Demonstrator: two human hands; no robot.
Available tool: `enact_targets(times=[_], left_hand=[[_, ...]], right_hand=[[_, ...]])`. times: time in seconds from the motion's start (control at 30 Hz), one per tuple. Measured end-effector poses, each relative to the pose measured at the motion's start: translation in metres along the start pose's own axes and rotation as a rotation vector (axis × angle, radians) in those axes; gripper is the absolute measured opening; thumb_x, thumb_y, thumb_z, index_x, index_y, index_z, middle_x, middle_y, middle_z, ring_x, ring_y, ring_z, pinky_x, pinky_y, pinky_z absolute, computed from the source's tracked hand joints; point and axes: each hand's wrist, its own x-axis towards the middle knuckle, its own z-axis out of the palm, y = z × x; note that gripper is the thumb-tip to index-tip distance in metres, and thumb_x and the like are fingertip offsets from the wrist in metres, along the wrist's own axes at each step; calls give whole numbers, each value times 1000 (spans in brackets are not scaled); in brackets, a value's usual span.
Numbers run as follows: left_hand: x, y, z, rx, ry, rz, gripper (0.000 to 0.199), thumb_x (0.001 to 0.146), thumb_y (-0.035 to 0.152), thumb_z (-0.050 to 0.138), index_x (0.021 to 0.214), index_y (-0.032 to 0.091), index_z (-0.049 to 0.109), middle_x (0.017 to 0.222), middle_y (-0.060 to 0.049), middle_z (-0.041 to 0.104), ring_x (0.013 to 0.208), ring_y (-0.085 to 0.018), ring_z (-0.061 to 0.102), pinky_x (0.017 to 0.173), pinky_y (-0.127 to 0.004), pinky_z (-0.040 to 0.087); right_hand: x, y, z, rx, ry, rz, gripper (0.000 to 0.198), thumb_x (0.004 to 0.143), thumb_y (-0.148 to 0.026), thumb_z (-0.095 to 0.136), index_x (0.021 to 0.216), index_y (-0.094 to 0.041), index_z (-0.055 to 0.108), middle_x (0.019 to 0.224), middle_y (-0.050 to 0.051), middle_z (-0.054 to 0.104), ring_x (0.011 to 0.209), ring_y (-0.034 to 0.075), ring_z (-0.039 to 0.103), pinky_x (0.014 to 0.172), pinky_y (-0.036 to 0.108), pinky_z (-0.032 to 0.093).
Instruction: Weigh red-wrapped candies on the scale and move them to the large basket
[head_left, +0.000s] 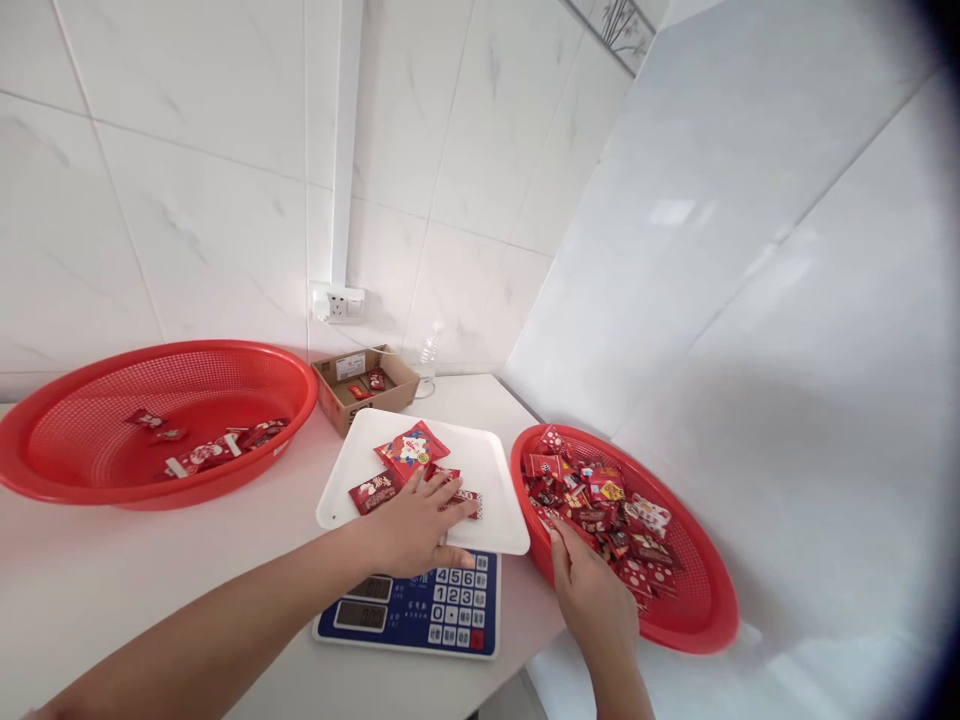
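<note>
Glossy red rectangular packets (411,446), at least four, lay on one white oblong plastic tray (491,465); left hand (411,525) spread, unclenched; grip of right hand (592,588) we could not tell.

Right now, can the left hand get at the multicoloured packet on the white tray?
Probably yes: the left hand is spread over the white tray, close to the multicoloured packet, whose far side looks uncovered.

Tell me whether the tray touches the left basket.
Apart. The head view shows white tabletop between the tray and the left basket.
</note>
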Motion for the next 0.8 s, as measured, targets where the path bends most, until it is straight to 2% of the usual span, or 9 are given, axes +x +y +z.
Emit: enact_targets(times=[0.17,0.3,0.37,0.43,0.5,0.57,0.67,0.8], left_hand=[[17,-6,-13,36,11,-60,75,90,69,30,149,24,30,159,-19,21,146,-38,14,111,-65,14],[23,-18,-16,60,-16,-60,64,91,66,33,137,26,50,148,-16,45,141,-38,30,108,-69,16],[19,-19,-17,72,-30,-32,60,92,65,33,132,27,55,144,-15,51,140,-36,34,109,-68,18],[11,-20,-19,87,-21,-27,61,92,65,33,137,27,50,147,-14,47,141,-35,32,110,-64,21],[0,-25,-25,111,8,-55,64,92,65,33,143,28,41,154,-13,36,144,-33,25,112,-58,22],[-14,-36,-34,149,51,-122,65,92,63,34,148,29,33,159,-11,25,147,-30,16,115,-53,20],[-41,-65,-51,229,122,-293,63,95,59,31,150,30,27,162,-9,16,148,-29,9,117,-51,16],[-99,-114,-77,368,214,-615,60,98,53,29,149,21,30,160,-14,20,147,-34,10,115,-57,14]], right_hand=[[-1,1,1,3,2,-24,55,95,-47,21,130,-31,60,124,4,67,97,25,69,68,32,54],[0,1,0,-3,-9,-19,55,95,-46,21,131,-30,60,124,5,67,98,25,68,69,33,54],[0,1,0,1,9,-26,54,95,-46,22,129,-31,61,123,4,68,98,24,68,68,31,54],[-1,1,1,5,29,-39,54,95,-46,23,128,-31,62,122,4,68,97,24,69,67,31,54],[-1,1,1,8,41,-40,54,94,-47,23,128,-31,63,122,3,68,96,24,69,65,30,54],[-2,1,1,4,40,-22,55,95,-47,23,128,-30,63,123,3,68,95,23,69,62,29,54],[-2,0,-1,-14,6,-1,55,95,-47,22,128,-29,63,125,3,67,93,23,70,60,30,53],[-1,1,-3,-22,-42,23,54,94,-49,25,128,-30,63,125,4,67,93,24,70,61,31,54]])
